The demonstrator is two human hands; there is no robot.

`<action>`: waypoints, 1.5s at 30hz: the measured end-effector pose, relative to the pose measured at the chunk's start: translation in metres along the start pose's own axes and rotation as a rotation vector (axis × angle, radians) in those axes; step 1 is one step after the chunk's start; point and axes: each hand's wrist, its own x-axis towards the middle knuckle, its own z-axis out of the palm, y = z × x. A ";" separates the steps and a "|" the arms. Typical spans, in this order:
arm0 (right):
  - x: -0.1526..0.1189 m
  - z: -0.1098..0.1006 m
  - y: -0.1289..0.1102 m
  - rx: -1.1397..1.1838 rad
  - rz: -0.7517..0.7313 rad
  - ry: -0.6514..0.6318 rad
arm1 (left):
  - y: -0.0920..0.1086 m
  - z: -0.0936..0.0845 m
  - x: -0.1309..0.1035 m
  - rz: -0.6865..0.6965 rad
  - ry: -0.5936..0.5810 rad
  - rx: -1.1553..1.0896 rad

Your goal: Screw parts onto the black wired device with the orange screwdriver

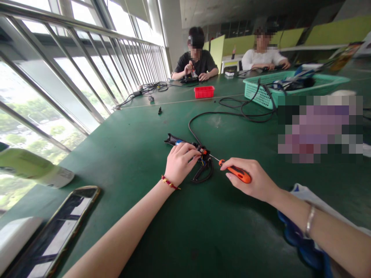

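Observation:
An orange-and-black screwdriver (238, 173) lies in the grip of my right hand (255, 179), its thin shaft pointing left. The tip meets the right end of a black corded device (174, 139), where small orange parts and coloured wires show. My left hand (181, 162) closes over that device and presses it against the table, fingertips beside the wires. Below the wires, a black loop-shaped part (204, 175) rests on the green table (162, 220). A black cable (211, 113) runs from the device towards the back right.
A green basket (261, 94) of cables and tools stands at the right rear, with a small red bin (204, 92) left of it. A phone (66, 227) and a green bottle (34, 168) lie at left. Two people sit across the table; a metal railing (87, 38) borders the left.

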 end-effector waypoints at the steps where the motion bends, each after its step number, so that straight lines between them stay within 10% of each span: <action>1: 0.000 0.000 0.000 0.004 -0.001 -0.001 | 0.000 0.000 0.000 -0.011 -0.002 0.004; 45: 0.000 0.000 0.000 -0.011 0.007 -0.013 | -0.004 0.000 -0.003 0.009 -0.035 -0.071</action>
